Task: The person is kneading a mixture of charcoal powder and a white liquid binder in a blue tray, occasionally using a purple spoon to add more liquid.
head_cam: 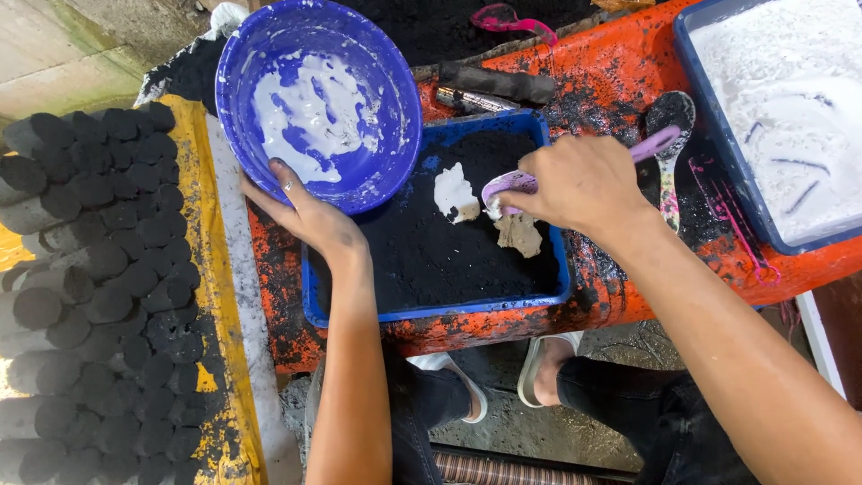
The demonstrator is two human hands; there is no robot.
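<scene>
Orange, soot-stained work surface (620,63) ran across the scene, black powder smeared over it. At far left, a stack of black cylindrical briquettes (99,287) lay end-on beside a yellow edge. At upper right, a blue rectangular tray of white powder (790,117), furrowed with finger marks.

Round blue plastic basin (316,99) was tipped toward the centre, its inside streaked with white paste, mostly emptied. Left hand (310,216) gripped its lower rim, fingers curled under the edge, thumb side uppermost.

Blue rectangular tray of black charcoal powder (467,233) sat in front of the person. Two pale lumps of paste (455,193) lay on the black powder, one white, one greyer and partly dirtied.

Right hand (575,184) held a lilac plastic spoon (512,187), fingers closed tight round the handle, bowl down at the paste lumps. A second, blackened spoon (672,117) rested on the surface behind.

Judgement: paste was already transferred onto the powder; blending had barely begun, as the lumps stayed largely distinct and most powder looked dry and untouched.
</scene>
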